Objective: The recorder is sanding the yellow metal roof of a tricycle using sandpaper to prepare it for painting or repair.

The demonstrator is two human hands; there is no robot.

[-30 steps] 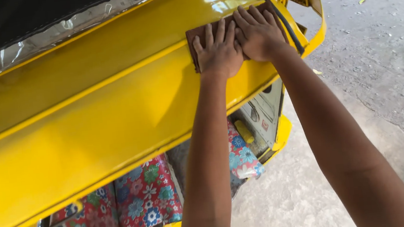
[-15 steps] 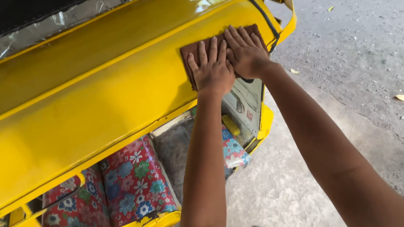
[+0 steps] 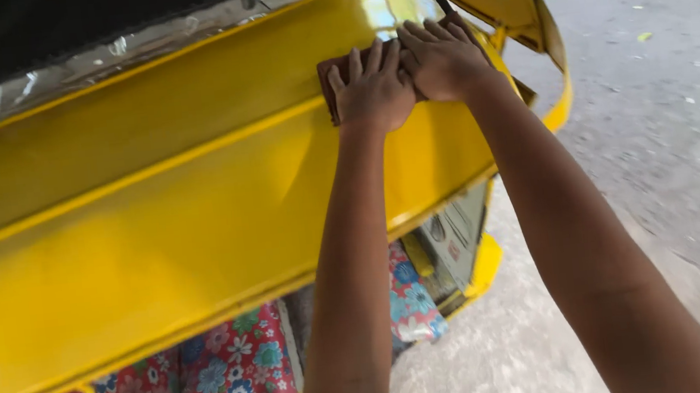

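Here, I note left hand [image 3: 372, 90], right hand [image 3: 440, 61] flat, open-palmed on brown cloth [image 3: 334, 81]; judge even pressure best across yellow panel [image 3: 195, 204].

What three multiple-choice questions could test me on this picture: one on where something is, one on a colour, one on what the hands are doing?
1. Where does the brown cloth lie?
A. On the concrete floor
B. On the yellow panel, near its right end
C. On the floral seat

2. What colour is the panel?
A. Yellow
B. Blue
C. White

3. How are the hands placed?
A. Both lifted clear of the cloth
B. One holds a spray bottle
C. Both pressed flat on the cloth, side by side

Answers:
1 B: the cloth sits on the glossy yellow panel, not on the floor or the floral seat below.
2 A: the bodywork is bright yellow throughout.
3 C: the left hand and right hand lie with fingers spread on the cloth, touching each other.
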